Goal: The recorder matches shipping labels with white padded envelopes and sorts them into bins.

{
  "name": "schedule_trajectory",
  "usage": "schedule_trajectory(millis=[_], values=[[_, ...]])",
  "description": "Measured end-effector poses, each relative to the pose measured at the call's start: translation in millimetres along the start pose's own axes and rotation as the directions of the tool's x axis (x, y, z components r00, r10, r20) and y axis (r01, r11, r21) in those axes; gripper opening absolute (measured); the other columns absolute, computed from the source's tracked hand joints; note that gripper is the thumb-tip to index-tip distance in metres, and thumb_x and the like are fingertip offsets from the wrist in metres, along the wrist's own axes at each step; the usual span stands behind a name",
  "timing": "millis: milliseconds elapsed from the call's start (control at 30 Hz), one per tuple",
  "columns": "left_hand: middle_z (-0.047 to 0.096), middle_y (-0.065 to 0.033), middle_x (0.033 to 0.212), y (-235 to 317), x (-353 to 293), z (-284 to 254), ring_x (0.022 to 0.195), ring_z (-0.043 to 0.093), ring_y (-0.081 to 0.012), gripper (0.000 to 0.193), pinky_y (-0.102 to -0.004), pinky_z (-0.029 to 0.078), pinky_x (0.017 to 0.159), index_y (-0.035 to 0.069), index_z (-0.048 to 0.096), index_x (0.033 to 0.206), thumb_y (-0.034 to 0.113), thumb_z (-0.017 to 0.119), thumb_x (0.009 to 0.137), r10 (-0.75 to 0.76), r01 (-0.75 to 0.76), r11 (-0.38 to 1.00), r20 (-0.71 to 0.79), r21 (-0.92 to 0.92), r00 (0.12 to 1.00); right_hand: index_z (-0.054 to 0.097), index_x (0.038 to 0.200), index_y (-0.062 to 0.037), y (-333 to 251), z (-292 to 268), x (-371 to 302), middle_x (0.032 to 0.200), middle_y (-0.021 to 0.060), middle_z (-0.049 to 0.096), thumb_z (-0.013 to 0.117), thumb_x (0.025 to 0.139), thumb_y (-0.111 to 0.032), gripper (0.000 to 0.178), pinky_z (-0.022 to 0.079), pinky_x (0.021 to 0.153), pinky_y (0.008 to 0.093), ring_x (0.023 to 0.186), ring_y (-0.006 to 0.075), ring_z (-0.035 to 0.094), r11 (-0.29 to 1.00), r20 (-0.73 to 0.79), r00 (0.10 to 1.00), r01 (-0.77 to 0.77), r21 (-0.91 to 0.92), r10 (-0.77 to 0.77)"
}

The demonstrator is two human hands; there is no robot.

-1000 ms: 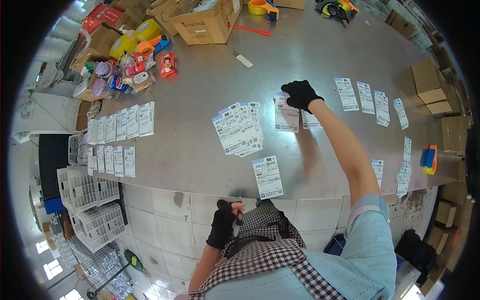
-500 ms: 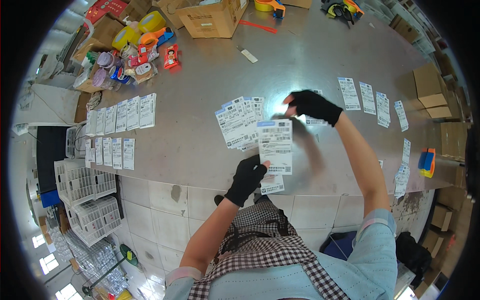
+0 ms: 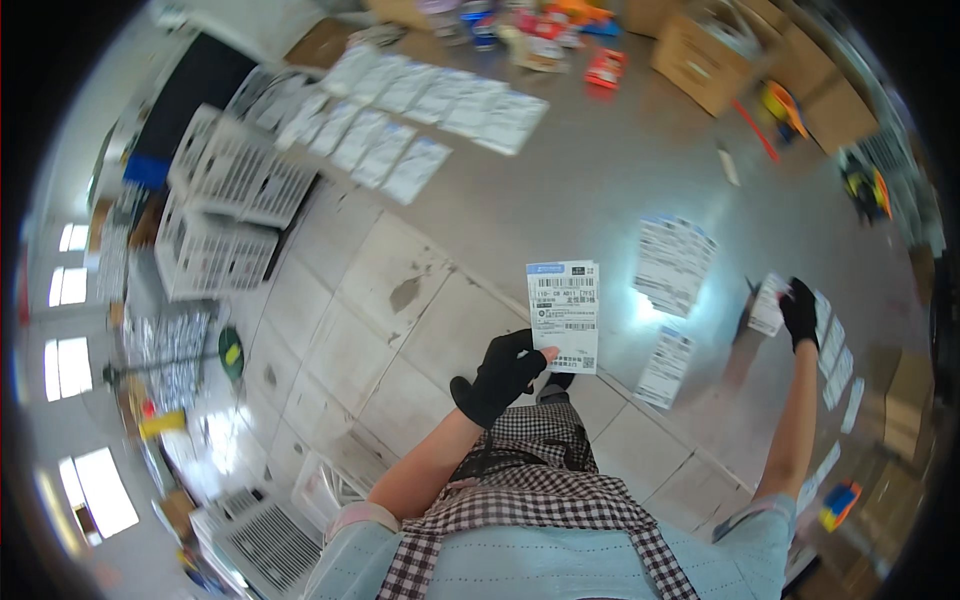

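Below the near table edge, my left hand (image 3: 497,378), in a black fingerless glove, grips a small stack of printed shipping labels (image 3: 563,310) upright, thumb across the lower part of the front one. Out to the right, my gloved right hand (image 3: 799,312) has its fingers curled at the edge of another shipping label (image 3: 767,305) at the tabletop. How firmly it is pinched is hard to make out. Between the hands lies an overlapping pile of labels (image 3: 676,262). A separate label (image 3: 665,368) lies nearer the table edge.
Two rows of labels (image 3: 440,98) lie at the far left. More labels (image 3: 836,362) line the right side, near an orange and blue item (image 3: 840,506). A cardboard box (image 3: 705,58), a knife (image 3: 728,165) and a tape dispenser (image 3: 783,108) stand farther back. White crates (image 3: 218,250) stand left.
The view has swung left. My left hand has drawn its labels off the table toward me, over the floor. My right hand has moved farther out to the right, to a label's edge.
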State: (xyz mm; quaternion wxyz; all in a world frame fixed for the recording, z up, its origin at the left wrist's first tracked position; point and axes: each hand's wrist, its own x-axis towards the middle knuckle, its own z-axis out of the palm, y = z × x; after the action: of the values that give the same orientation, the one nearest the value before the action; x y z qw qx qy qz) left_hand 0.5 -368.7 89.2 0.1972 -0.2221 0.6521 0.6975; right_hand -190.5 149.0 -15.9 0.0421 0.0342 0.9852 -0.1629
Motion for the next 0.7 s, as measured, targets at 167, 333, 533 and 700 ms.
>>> schedule_trajectory(millis=[167,333,533,700], values=[[0.056,-0.0021,0.065,-25.4,-65.6,-109.4,0.049,0.046,-0.0052,0.030,-0.0199,0.039,0.041,0.000,0.060,0.102,0.022,0.059,0.081,0.022,-0.040,0.995,-0.194,-0.090,0.981,0.054,0.106,0.0055,-281.5,-40.8,-53.0,0.095,0.0173,0.061,0.063,0.077,-0.021,0.040,0.045,0.074,0.0275,0.088,0.0214,0.060,0.866,-0.043,0.988,0.151,0.476,-0.149],[0.056,-0.0027,0.063,-73.3,-165.6,-224.6,0.046,0.042,-0.0049,0.022,-0.0199,0.034,0.043,-0.002,0.059,0.096,0.015,0.055,0.082,0.062,-0.256,0.935,-0.597,-0.247,0.800,0.059,0.098,0.0025,-555.9,19.8,-171.7,0.083,0.0053,0.062,0.063,0.077,-0.018,0.030,0.044,0.067,0.0246,0.074,0.0105,0.057,0.433,0.271,0.669,0.084,0.898,-0.692],[0.061,-0.0083,0.069,-162.5,-293.5,-353.5,0.045,0.042,-0.0048,0.023,-0.0201,0.036,0.040,-0.003,0.056,0.098,0.015,0.052,0.084,-0.102,-0.384,0.864,-0.861,-0.325,0.499,0.060,0.095,0.0024,-792.7,128.0,-314.4,0.077,0.0026,0.060,0.062,0.077,-0.019,0.028,0.042,0.063,0.0234,0.068,0.0081,0.054,0.484,0.476,0.309,-0.055,0.873,-0.823],[0.061,-0.0074,0.072,-195.8,-348.9,-425.4,0.046,0.041,-0.0044,0.024,-0.0197,0.037,0.041,-0.002,0.056,0.099,0.017,0.052,0.085,-0.286,-0.593,0.697,-0.915,-0.403,0.284,0.061,0.091,0.0020,-925.8,184.3,-397.0,0.071,0.0020,0.059,0.063,0.077,-0.019,0.025,0.042,0.059,0.0228,0.065,0.0081,0.053,0.547,0.547,0.028,0.107,0.830,-0.837]])
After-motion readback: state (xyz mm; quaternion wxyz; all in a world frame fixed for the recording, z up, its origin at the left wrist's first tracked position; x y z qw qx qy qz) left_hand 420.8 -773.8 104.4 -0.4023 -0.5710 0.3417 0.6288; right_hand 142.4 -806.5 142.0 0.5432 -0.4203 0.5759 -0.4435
